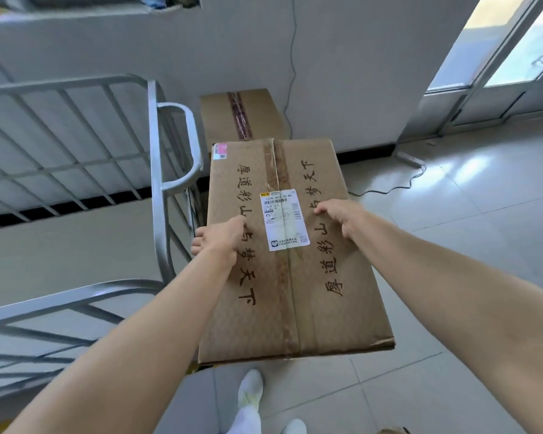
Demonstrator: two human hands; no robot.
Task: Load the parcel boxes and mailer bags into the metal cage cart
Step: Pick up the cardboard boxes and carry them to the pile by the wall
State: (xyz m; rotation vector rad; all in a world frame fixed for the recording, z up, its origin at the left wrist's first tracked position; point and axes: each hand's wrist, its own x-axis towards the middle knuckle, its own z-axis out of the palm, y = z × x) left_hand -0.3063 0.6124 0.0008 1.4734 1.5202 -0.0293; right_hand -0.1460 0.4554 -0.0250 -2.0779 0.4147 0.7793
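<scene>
- Beside the cart (157, 183), just right of its corner post, the box (295, 292) lies flat above the floor (452, 277).
- On its left edge the left hand (223, 239) grips, fingers curled under.
- On top, the right hand (342, 214) presses, clasping nothing.
- Behind, a second box (242, 114) stands against the wall (358, 73); floor stretches rightward.
</scene>
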